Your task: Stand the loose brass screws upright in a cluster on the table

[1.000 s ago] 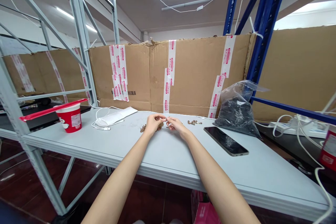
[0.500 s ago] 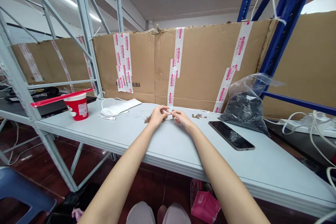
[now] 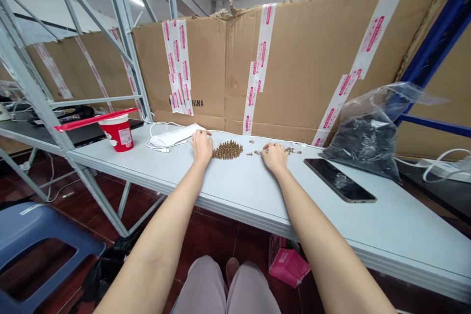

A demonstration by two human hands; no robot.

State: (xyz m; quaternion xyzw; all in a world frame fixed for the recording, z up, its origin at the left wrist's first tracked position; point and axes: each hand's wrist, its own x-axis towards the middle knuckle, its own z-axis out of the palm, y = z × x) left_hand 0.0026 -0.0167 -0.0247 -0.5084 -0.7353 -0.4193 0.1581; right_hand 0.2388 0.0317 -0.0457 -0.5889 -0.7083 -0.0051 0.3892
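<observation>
Small brass-coloured pieces, which look like screws (image 3: 228, 149), stand upright in a dense cluster on the grey-white table. At the left edge of this cluster my left hand (image 3: 202, 146) rests palm down, fingers loosely curved and apart, with nothing visible in it. My right hand (image 3: 275, 157) reaches down over a scatter of loose metal pieces (image 3: 292, 150) lying on the tabletop. Its fingers are bent and apart, the tips partly hidden. A few single pieces (image 3: 251, 141) lie between the cluster and my right hand.
A black phone (image 3: 338, 180) and a clear bag of dark material (image 3: 368, 142) are on the right. To the left are a red cup (image 3: 118, 135) and a white cable (image 3: 158, 143). A taped cardboard wall (image 3: 206, 68) closes off the back.
My hands were together over the cluster and have moved apart, left hand to its left edge, right hand to the loose pieces. The cluster is now uncovered. The view has tilted down.
</observation>
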